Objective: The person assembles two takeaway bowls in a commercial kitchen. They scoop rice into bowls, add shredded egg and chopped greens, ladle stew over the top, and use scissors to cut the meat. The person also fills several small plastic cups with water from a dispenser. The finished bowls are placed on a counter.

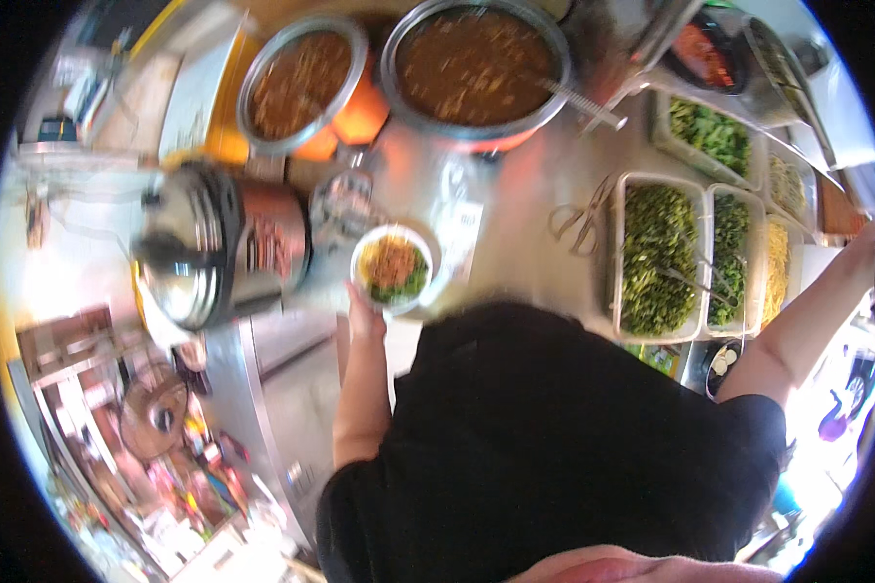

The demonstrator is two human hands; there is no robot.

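My left hand [366, 313] grips the near-left side of a white bowl [431, 255], its fingers partly hidden below the rim. The bowl holds yellowish noodles, chopped greens and a brown minced topping [391, 260]. It is over the metal counter [515, 228], beside a large steel cooker [272, 228]. My right forearm [817, 301] stretches out to the far right, past the food tubs, and its hand is cut off at the picture's rim.
Two large pots of brown stew [297, 85] [476, 66] stand at the back, a metal handle [593, 107] sticking out of the right one. Scissors [581, 225] lie near tubs of chopped greens [659, 257] [729, 257] with tongs. A fan [156, 418] stands lower left.
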